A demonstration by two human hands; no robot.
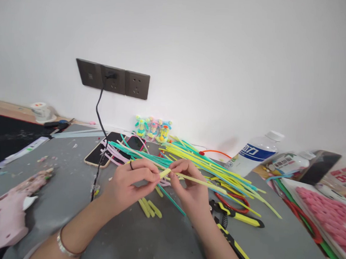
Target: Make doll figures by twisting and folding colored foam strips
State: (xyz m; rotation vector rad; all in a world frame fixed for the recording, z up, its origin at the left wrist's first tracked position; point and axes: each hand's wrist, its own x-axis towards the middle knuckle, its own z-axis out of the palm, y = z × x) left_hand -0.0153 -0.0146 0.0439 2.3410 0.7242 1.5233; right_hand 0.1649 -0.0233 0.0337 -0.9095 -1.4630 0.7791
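My left hand (129,183) and my right hand (191,188) meet above the grey table (153,242), both pinched on one yellow pipe cleaner (199,181). Its short end pokes out between my fingertips and the long end runs off to the right. Several short yellow cut pieces (149,208) lie on the table just below my hands. A large pile of yellow, teal and pink pipe cleaners (188,158) is spread out behind my hands.
A pink glue gun (10,209) lies at the left, its black cord running up to a wall socket (113,79). Yellow-handled pliers (235,216) lie right of my wrist. Two phones (103,152), small pipe-cleaner figures (153,129), a lying water bottle (254,153) and a packet of pink pieces (327,213) stand around.
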